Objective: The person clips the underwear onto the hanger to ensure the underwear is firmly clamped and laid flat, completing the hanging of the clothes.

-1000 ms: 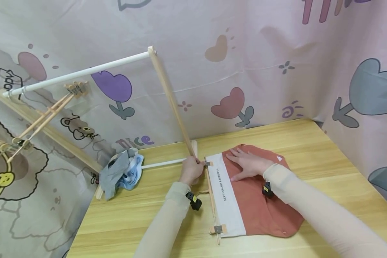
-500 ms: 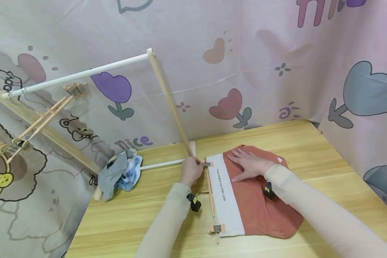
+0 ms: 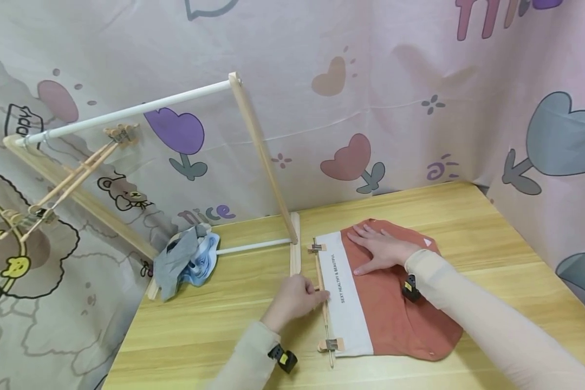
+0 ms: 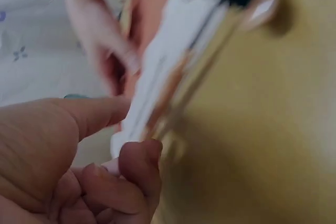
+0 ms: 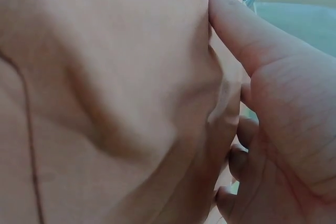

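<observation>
Rust-red underwear (image 3: 395,309) with a wide white waistband lies flat on the table. Along the waistband runs a wooden clip hanger (image 3: 324,319), with one clip at each end over the band. My left hand (image 3: 297,298) is at the middle of the hanger. Its thumb reaches across the bar and the other fingers are bent; in the blurred left wrist view, thumb and forefinger (image 4: 139,163) stand apart. The hanger's hook is hidden by this hand. Spread on the fabric, my right hand (image 3: 382,250) rests with its fingers straight; the right wrist view shows creased cloth (image 5: 121,87) beside it.
A wooden rack with a white top rail (image 3: 127,111) stands at the left, its foot (image 3: 295,260) near my left hand. From the rail hangs another clip hanger (image 3: 78,173). Crumpled grey and blue clothes (image 3: 187,262) lie at the rack's base. A patterned curtain closes the back.
My left hand has left the far clip and moved toward me, down to the middle of the hanger. My right hand stays on the underwear.
</observation>
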{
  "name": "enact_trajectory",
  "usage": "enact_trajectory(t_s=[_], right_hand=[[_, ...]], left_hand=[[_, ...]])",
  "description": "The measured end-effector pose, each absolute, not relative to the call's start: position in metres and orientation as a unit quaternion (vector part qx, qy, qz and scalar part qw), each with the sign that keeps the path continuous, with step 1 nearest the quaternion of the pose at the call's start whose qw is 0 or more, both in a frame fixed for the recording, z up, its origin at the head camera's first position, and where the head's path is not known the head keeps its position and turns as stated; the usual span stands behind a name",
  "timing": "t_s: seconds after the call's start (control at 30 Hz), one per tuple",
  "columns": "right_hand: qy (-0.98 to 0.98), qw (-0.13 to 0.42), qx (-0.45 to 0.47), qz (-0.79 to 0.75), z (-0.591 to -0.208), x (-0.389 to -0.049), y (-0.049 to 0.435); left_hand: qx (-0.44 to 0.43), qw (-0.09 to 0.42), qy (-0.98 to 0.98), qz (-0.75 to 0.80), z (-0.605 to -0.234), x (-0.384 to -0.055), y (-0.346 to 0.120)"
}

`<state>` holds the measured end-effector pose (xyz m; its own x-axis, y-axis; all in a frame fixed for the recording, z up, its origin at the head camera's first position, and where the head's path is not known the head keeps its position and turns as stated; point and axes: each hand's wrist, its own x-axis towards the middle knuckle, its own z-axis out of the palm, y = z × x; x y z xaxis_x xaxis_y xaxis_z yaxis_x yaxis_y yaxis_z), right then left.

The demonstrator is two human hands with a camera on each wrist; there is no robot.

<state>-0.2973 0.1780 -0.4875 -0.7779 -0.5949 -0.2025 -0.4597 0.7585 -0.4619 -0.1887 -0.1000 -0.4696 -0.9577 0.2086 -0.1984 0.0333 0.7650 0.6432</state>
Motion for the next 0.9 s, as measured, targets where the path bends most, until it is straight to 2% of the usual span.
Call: enact_trajectory(t_s=[0.23,0.5,0.9], right_hand=[[0.921,0.165,-0.29,-0.199,-0.485,-0.297,0.179],[0.923,0.164,-0.288,-0.196,-0.486,-0.297,0.177],[0.921,0.15,-0.294,-0.208,-0.482,-0.288,0.17]], left_hand=[[0.081,0.08,0.93,0.349,-0.497,-0.179,-0.096],[0.002,0.162,0.834,0.528,-0.494,-0.167,-0.097],[-0.011,0.153,0.762,0.629,-0.496,-0.155,-0.107]])
